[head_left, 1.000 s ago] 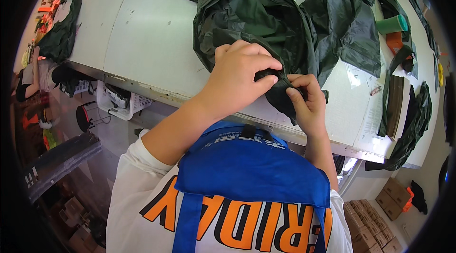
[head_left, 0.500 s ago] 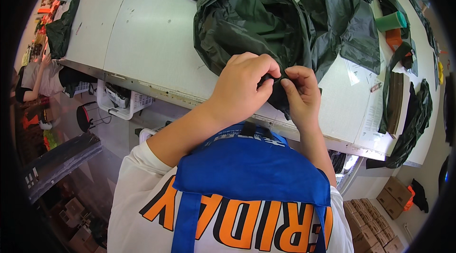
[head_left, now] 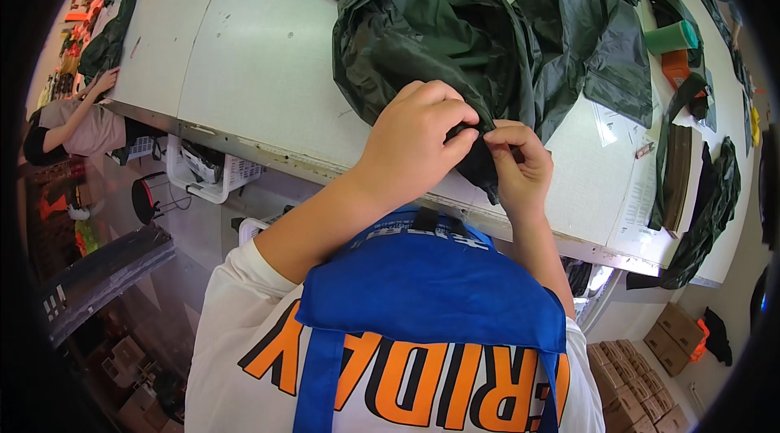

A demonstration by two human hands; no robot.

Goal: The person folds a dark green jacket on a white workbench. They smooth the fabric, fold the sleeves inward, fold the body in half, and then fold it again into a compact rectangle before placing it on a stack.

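Both hands have drawn closer together since a second ago, and the co-worker (head_left: 85, 126) at the table's far left end has brought a hand up to its edge. Bent thumb and forefinger of the left hand (head_left: 416, 136) close on a gathered fold of dark green cloth (head_left: 431, 35), while the right hand (head_left: 520, 166) nips the same fold just beside them, its fingertips nearly together and its palm loosely cupped. That cloth lies heaped on the middle of the white table (head_left: 252, 75), the pinched part near the front edge. Smooth, hard tabletop runs left of the heap, crossed by a thin seam; its front edge looks scuffed. Thin, slick and creased, the cloth spreads rightward in flat panels, and a crumpled dark strip (head_left: 715, 205) droops over the table's front edge at the right. Toward that end of the table, a green cylinder (head_left: 671, 37) lies beside an orange object (head_left: 674, 67). Under the table's left part, a white slotted basket (head_left: 244, 175) holds a dark bundle (head_left: 201, 163). Brown cartons (head_left: 626, 376) stand below its right end, their contents hidden.
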